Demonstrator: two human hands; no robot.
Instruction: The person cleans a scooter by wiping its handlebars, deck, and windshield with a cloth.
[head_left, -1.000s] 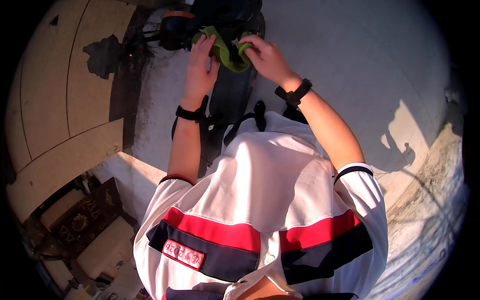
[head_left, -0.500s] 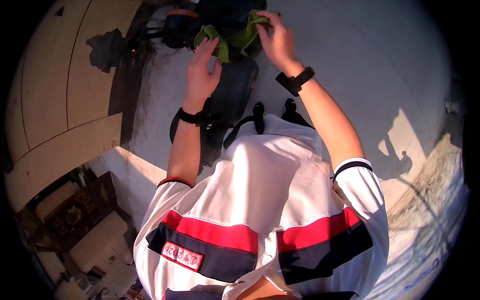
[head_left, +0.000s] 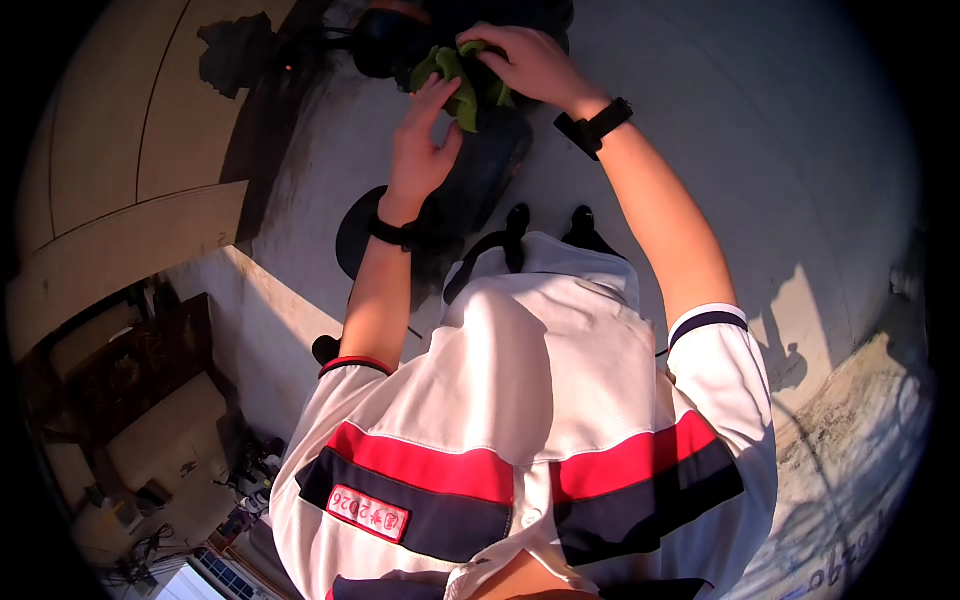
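Observation:
Between my hands is a crumpled green cloth (head_left: 462, 100), gathered into folds over dark machinery. My left hand (head_left: 421, 152) has its fingertips on the cloth's near left side, with the thumb standing apart. My right hand (head_left: 532, 68) reaches in from the right, its bent fingers gripping the far end of the same cloth. Below the cloth stretches a long black seat (head_left: 488, 165), part of a dark scooter-like vehicle whose front lies in shadow. A black band sits on each wrist.
Both dark shoes (head_left: 516, 217) stand on the pale concrete floor (head_left: 700, 130), right of the seat. A tan panelled surface (head_left: 110, 150) rises at the left, with a dark torn patch (head_left: 237, 55) near it. Carved dark furniture (head_left: 130, 370) is at the lower left.
My right hand has moved left, closer to my left hand, and the cloth that stretched between them is now bunched. My left hand has shifted slightly right.

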